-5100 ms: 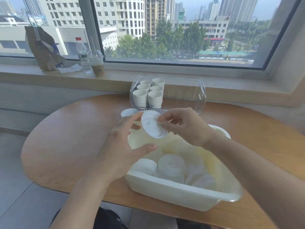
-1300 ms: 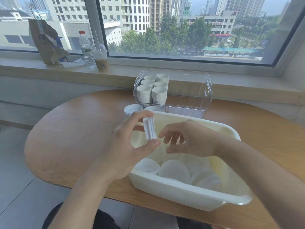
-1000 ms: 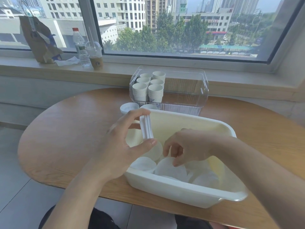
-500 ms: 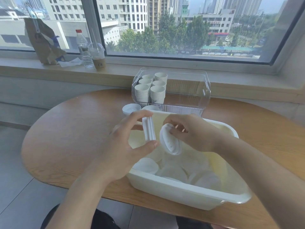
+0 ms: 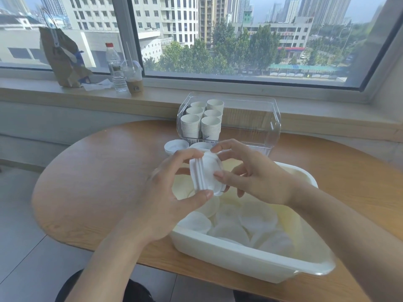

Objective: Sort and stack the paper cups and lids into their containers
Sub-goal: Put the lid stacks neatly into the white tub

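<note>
Here, left hand (image 5: 165,192) pinching stacked lids (image 5: 199,175), right hand (image 5: 250,177) pinching another lid (image 5: 212,171), no legible writing.

Windowsill items, beyond my desk (image 5: 91,171)

On the sill: my brown paper bag (image 5: 63,59), crumpled tissue (image 5: 97,85), clear water bottle (image 5: 115,67) with red cap, and iced coffee cup (image 5: 133,77) with straw, touching the bottle.
</note>
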`<state>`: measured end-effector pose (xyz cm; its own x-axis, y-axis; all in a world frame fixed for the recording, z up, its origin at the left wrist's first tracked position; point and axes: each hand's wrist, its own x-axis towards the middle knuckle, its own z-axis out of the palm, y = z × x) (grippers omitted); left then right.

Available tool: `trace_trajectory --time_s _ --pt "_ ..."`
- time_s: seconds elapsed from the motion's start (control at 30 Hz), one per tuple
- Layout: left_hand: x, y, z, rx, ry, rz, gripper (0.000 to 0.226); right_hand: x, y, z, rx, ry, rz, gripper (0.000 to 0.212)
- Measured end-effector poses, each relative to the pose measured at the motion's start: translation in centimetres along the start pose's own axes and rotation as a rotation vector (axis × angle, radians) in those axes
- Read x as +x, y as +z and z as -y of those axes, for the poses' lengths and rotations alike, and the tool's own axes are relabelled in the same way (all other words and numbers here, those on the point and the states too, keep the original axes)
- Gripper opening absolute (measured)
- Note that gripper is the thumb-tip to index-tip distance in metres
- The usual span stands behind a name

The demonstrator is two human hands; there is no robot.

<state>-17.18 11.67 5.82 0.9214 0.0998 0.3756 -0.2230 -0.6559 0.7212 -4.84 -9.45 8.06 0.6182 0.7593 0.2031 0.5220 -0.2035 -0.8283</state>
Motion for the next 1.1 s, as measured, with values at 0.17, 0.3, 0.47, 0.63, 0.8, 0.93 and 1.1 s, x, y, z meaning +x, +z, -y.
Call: trace_trajectory --time_s 0.17,0.3,0.47,0.63,0.8,0.93,1.1 --pt "-0.13 -0.03 0.11 -0.013 0.016 0.004 0.063 -0.23 0.04 0.29 -0.099 0.003 0.114 0.090" --pt "-0.07 -0.04 0.07 -0.001 0.020 0.013 0.064 -0.31 0.19 0.39 -0.171 -0.021 0.102 0.093" --pt "-0.25 -0.20 -0.02 0.019 0.021 0.017 0.065 -0.54 0.18 0.42 -0.200 -0.034 0.085 0.083" --pt "-0.27 -0.38 -0.17 0.015 0.029 0.029 0.069 -0.31 -0.02 0.46 -0.095 -0.020 0.081 0.075" --pt "-0.18 -0.44 -0.24 0.026 0.016 0.038 0.072 -0.48 -0.01 0.60 -0.092 -0.007 0.138 0.069" --pt "-0.18 -0.44 -0.27 0.024 0.026 0.044 0.074 -0.47 -0.02 0.80 -0.106 0.023 0.161 0.067" --pt "-0.14 -0.42 -0.62 0.061 0.043 0.044 0.083 -0.57 0.08 1.04 -0.117 0.044 0.152 0.067"
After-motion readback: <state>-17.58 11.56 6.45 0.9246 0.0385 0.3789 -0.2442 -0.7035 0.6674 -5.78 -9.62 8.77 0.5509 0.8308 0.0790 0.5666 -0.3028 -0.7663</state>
